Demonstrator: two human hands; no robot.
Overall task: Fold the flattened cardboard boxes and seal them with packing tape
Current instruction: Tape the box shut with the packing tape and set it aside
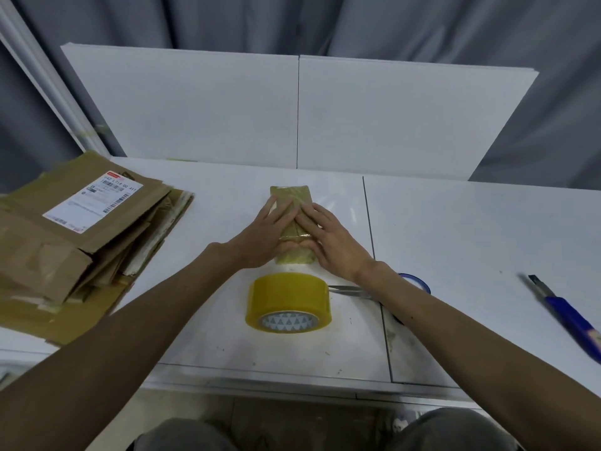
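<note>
box [291,196]: glossy taped cardboard | tape roll [288,302]: shiny plastic | table [455,229]: smooth

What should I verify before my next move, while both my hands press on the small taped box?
1. Box held steady: left hand and right hand press flat on the small box: ok.
2. Tape smoothed along the whole seam: the hands hide the middle: cannot tell.
3. Tape roll within reach: on the table, just nearer than the box: ok.
4. Scissors free to take: partly under the right forearm: not ok.
5. Next flattened cardboard ready: stack lies on the left: ok.
6. Utility knife blade retracted: blurred: cannot tell.
</note>
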